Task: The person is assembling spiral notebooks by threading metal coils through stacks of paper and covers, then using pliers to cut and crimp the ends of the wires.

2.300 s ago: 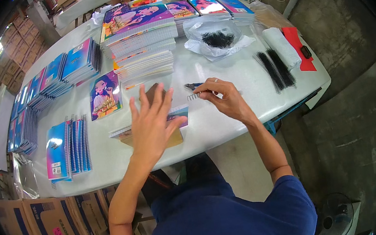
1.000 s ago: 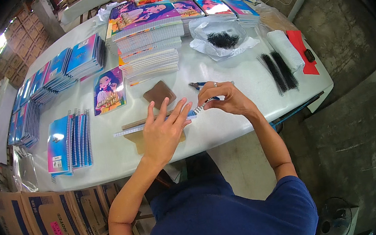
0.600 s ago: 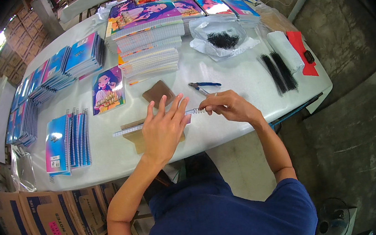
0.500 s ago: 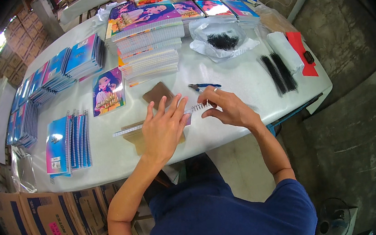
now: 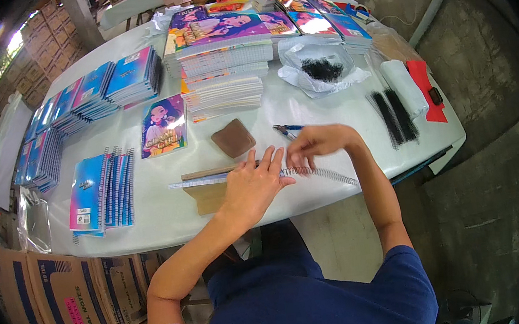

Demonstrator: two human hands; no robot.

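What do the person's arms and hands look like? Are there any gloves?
Dark blue short cloth sleeves end above the elbows, leaving both forearms bare. The left hand and right hand wear no gloves, and neither wrist shows a watch or bracelet.

Notebook-binding workshop, by its contents. White table [image 5: 156,201] holds blue spiral notebooks [image 5: 90,88] at 10 o'clock, piled page blocks [image 5: 223,61] at 12, black coils [image 5: 392,117] near 3; loose wire coil [image 5: 333,175] and pliers [image 5: 288,127] near centre. Cartons [image 5: 79,307] at 8, more stacked beyond at 10. Bare concrete [image 5: 494,49] at 2.
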